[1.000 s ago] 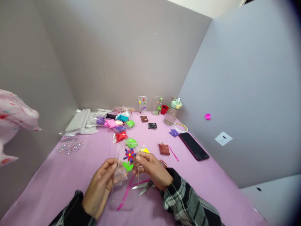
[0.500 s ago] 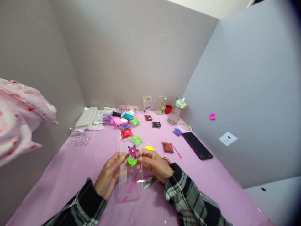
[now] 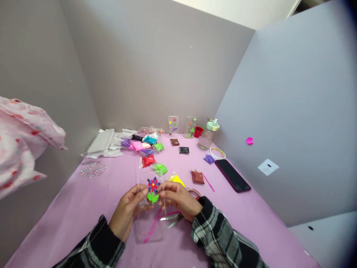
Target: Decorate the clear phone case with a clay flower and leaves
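A clear phone case point(image 3: 150, 230) is held up over the table between my two hands. On it sits a clay flower point(image 3: 153, 185) with purple and red petals, a yellow centre and green leaves point(image 3: 152, 198). My left hand point(image 3: 128, 204) is closed on the case's left edge, thumb beside the flower. My right hand point(image 3: 178, 197) grips the right edge, its fingertips close to the petals. Through the case I see a pink modelling tool point(image 3: 152, 230) on the table. Scissors point(image 3: 174, 220) lie partly hidden below my right hand.
Clay packets point(image 3: 147, 160) in several colours cover the table's back. Two decorated cases point(image 3: 173, 124) lean on the wall by a red cup point(image 3: 198, 131) and a bottle point(image 3: 206, 138). A phone point(image 3: 232, 175) lies right; rhinestones point(image 3: 93, 169) and pink cloth point(image 3: 28, 141) are left.
Both hands and the case have shifted slightly left and down in view, and the whole scene has moved a little with the camera. The grip looks the same.
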Available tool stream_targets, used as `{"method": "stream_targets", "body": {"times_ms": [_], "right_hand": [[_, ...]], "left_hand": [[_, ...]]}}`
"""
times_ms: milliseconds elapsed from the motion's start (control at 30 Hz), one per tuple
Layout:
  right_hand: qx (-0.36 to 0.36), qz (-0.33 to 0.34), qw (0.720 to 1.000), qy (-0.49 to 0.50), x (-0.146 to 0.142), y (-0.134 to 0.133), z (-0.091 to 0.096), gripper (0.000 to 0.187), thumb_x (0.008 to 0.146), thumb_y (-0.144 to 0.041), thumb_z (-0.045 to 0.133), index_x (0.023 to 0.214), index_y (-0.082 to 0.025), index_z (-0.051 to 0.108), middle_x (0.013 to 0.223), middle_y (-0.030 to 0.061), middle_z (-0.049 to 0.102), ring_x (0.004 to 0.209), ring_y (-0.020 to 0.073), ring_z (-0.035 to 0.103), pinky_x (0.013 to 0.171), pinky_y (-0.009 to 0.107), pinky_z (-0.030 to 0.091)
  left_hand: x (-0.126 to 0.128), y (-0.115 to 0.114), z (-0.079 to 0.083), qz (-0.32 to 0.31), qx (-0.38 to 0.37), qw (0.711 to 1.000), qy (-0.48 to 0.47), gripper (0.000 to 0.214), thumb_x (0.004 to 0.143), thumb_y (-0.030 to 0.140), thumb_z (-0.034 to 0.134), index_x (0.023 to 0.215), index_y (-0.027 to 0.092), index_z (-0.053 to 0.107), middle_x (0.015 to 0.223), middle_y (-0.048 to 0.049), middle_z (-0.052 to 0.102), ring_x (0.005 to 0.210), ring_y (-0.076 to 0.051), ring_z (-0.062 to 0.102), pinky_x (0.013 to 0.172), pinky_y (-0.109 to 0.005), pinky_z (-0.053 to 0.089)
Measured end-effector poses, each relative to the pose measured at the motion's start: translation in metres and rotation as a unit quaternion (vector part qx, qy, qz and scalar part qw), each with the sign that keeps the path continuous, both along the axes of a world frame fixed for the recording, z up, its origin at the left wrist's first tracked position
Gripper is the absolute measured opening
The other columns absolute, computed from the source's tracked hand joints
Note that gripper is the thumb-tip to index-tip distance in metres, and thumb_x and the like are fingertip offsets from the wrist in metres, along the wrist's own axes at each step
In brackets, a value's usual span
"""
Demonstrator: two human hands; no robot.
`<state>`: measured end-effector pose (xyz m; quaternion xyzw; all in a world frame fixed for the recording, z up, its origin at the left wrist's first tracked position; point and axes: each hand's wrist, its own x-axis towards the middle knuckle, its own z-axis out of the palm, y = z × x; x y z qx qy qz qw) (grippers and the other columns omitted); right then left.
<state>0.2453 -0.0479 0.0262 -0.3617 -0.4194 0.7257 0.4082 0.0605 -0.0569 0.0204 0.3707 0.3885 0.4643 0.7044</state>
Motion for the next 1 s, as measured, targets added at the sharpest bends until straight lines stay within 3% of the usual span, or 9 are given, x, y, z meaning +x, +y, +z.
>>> {"method": "stream_targets", "body": {"times_ms": [333,533,767,1000], "right_hand": [[-0.017,0.0,1.0,0.006,-0.001,0.0,0.0,0.035,0.067,-0.036,0.083,0.086,-0.012,0.066,0.064,-0.0003,0.065,0.059,0.0105,0.061,0.058,0.023,0.05],[-0.024,-0.002,1.0,0.011,0.0,0.0,0.0,0.037,0.065,-0.036,0.085,0.086,-0.012,0.066,0.065,-0.001,0.064,0.059,0.0105,0.061,0.059,0.023,0.051],[-0.01,0.003,1.0,0.017,0.001,0.001,-0.003,0.035,0.069,-0.036,0.083,0.089,-0.012,0.066,0.066,-0.0012,0.065,0.062,0.0103,0.062,0.063,0.024,0.051],[-0.016,0.064,0.998,0.009,0.0,0.0,-0.011,0.043,0.06,-0.032,0.089,0.089,-0.011,0.066,0.086,0.0075,0.072,0.068,0.0139,0.066,0.062,0.026,0.051]], "left_hand": [[0.001,0.0,0.001,0.025,-0.016,0.999,0.014,0.031,0.077,0.047,0.075,0.087,0.019,0.069,0.085,-0.0018,0.064,0.079,-0.018,0.06,0.068,-0.029,0.056],[0.001,0.0,0.001,0.052,-0.05,0.997,-0.026,0.037,0.078,0.053,0.071,0.09,0.018,0.071,0.093,-0.0056,0.071,0.085,-0.023,0.065,0.066,-0.03,0.056],[0.002,0.002,-0.002,0.08,-0.012,0.997,-0.011,0.035,0.076,0.047,0.076,0.088,0.016,0.069,0.078,-0.0019,0.065,0.076,-0.02,0.064,0.062,-0.027,0.055],[0.0,0.003,-0.006,0.126,0.003,0.992,-0.019,0.036,0.079,0.051,0.071,0.093,0.018,0.066,0.084,-0.0013,0.066,0.082,-0.019,0.065,0.067,-0.026,0.054]]}}
